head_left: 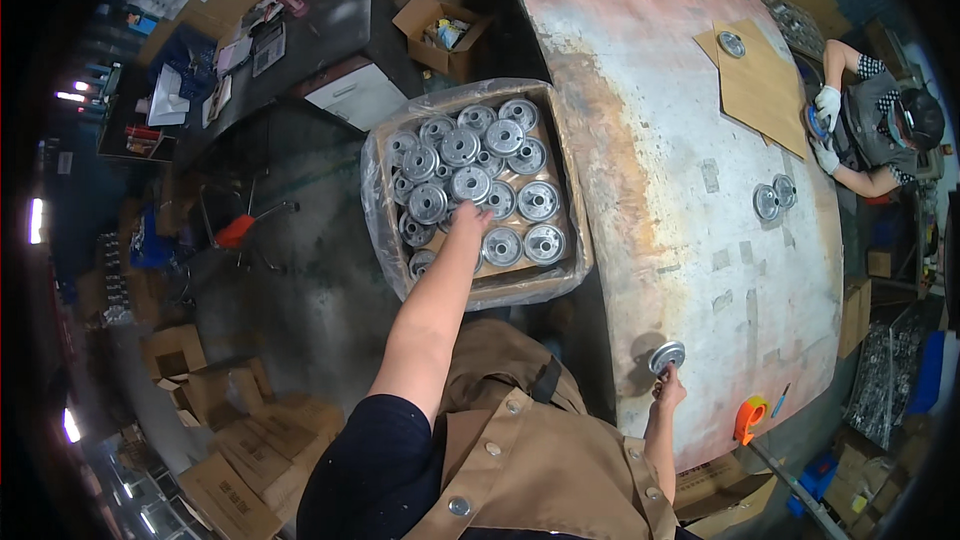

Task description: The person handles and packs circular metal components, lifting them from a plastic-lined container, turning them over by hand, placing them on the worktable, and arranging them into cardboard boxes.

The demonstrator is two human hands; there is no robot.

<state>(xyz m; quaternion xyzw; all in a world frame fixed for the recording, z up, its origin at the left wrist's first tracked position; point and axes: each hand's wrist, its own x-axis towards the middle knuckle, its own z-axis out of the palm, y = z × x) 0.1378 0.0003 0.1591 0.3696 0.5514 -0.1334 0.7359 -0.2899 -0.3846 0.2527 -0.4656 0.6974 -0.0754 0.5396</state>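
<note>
A lined cardboard box (577, 240) holds several round silver metal wheels with hub holes, piled in layers. My left hand (470, 216) reaches into it, its fingers closed at the near edge of one metal wheel (470, 183); the fingertips are partly hidden. Over the near left part of the big worn table (650, 270), my right hand (670, 388) grips another metal wheel (666, 355) by its near edge, tilted up and casting a shadow. Two more wheels (767, 202) lie together farther right on the table.
Across the table a gloved co-worker (880, 130) handles a blue-edged round thing beside a cardboard sheet (760, 90) bearing one wheel. An orange tape dispenser (748, 420) sits at the near edge. At left are a dark desk (330, 35), a chair (235, 232) and flattened cartons (250, 460).
</note>
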